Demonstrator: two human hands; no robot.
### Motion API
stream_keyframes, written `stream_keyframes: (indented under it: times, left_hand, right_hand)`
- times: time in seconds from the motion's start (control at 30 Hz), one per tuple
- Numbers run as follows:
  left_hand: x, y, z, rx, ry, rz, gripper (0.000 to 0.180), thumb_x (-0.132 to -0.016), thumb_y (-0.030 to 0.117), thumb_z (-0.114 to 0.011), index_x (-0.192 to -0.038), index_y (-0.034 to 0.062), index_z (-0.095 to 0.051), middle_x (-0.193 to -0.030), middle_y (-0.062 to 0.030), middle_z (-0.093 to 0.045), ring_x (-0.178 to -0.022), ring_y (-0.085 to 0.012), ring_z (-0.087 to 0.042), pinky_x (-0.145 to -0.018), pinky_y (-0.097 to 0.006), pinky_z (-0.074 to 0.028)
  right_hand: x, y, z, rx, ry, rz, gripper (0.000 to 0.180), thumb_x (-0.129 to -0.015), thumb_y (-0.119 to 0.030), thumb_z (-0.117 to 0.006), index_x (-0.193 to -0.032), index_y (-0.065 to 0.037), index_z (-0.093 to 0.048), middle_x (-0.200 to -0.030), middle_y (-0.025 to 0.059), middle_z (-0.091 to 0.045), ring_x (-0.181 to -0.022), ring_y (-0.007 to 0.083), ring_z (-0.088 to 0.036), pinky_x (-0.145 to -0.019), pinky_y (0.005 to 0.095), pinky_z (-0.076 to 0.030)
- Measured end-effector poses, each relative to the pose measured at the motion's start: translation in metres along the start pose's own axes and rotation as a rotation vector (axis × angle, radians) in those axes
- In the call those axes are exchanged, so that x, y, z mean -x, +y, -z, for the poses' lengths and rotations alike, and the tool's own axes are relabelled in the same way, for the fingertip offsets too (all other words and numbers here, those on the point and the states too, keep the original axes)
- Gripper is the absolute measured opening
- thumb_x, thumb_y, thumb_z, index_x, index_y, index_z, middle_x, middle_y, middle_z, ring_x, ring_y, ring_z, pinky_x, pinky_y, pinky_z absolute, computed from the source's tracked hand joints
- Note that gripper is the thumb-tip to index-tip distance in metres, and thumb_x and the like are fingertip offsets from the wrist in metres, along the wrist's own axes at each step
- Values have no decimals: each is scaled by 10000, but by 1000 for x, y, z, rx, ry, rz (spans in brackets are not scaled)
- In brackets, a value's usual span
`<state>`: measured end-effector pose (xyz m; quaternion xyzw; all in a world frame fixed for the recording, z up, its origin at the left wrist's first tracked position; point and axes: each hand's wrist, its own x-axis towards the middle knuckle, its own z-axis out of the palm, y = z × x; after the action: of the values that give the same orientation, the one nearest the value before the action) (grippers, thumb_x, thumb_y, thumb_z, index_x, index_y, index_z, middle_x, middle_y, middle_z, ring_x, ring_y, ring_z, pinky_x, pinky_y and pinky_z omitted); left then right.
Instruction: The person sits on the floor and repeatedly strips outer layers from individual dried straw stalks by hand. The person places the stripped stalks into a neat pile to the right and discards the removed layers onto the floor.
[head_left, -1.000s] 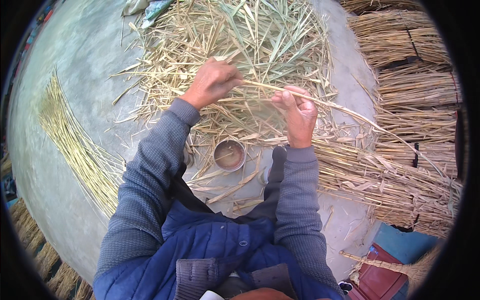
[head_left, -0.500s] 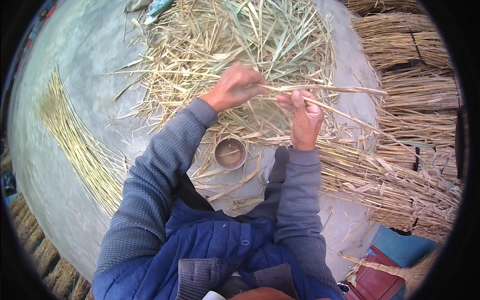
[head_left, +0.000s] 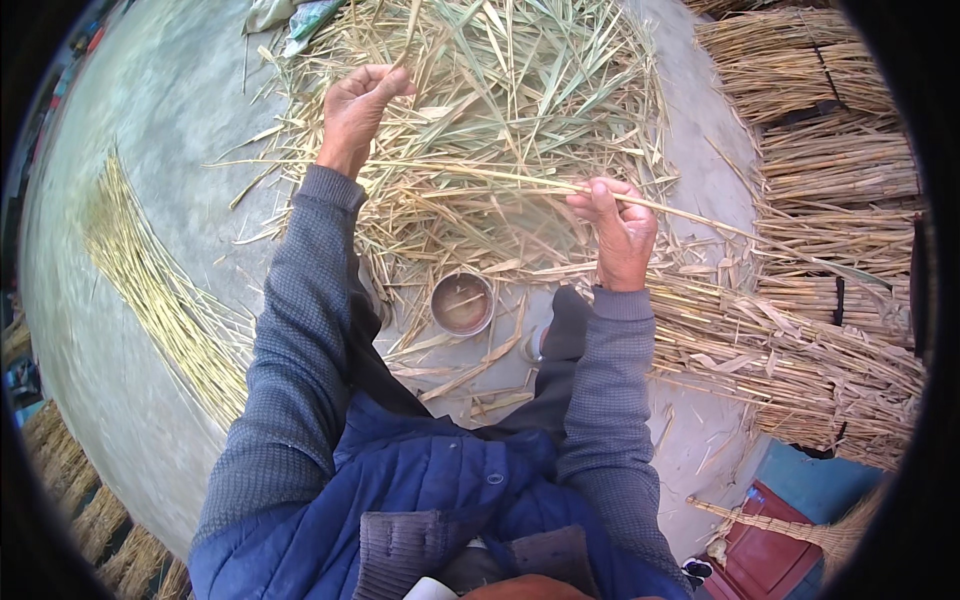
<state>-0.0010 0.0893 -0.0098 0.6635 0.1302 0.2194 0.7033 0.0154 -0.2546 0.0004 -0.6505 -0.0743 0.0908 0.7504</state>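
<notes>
My right hand (head_left: 622, 232) is closed on a long, thin reed stalk (head_left: 700, 218). The stalk runs from the left, across the heap, past my fingers and out over the bundles at the right. Up and to the left, my left hand (head_left: 358, 108) is raised with thumb and fingers pinched together. A dry, tan leaf strip (head_left: 411, 38) sticks up from those fingertips. Beneath both hands spreads a big heap of dry and greenish reed leaves (head_left: 500, 110).
A small round metal bowl (head_left: 462, 303) stands near my feet. Slim pale stalks (head_left: 165, 300) lie at the left. Loose reeds (head_left: 780, 360) and tied reed bundles (head_left: 840, 170) line the right. At the lower right, a straw broom (head_left: 770, 522) rests over a dark red object (head_left: 760, 560).
My left hand has moved up and left, away from my right hand, with a leaf strip now apart from the stalk. My right hand has shifted slightly down and right, still gripping the stalk.
</notes>
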Motion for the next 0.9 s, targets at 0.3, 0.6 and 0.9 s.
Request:
stream_keyframes:
  times: [0.3,0.6,0.9]
  left_hand:
    - [6,-37,-1,-1277,-192,-660,143,-851,224,-689,-938,112,-676,-878,-70,-705,-930,-277,-615,-794,-413,-426]
    - [22,-15,-29,-653,-602,-262,438,-788,430,-807,-1010,57,-759,-1006,-123,-725,-1010,-278,-653,-909,-398,-498]
    - [37,-26,-43,-339,-498,111,156,-864,152,-791,-937,23,-741,-889,-55,-743,-793,-104,-676,-735,-246,-545]
  right_hand:
    - [-4,-2,-3,-61,50,-3,262,-978,-169,-657,-1104,58,-627,-957,154,-716,-832,211,-731,-756,285,-597]
    - [-11,1,-8,-83,40,2,250,-981,-170,-656,-1094,50,-623,-934,149,-714,-819,201,-729,-737,273,-596]
    - [-9,-3,-9,-96,34,28,236,-987,-160,-643,-1084,54,-621,-943,149,-707,-810,210,-729,-738,289,-606]
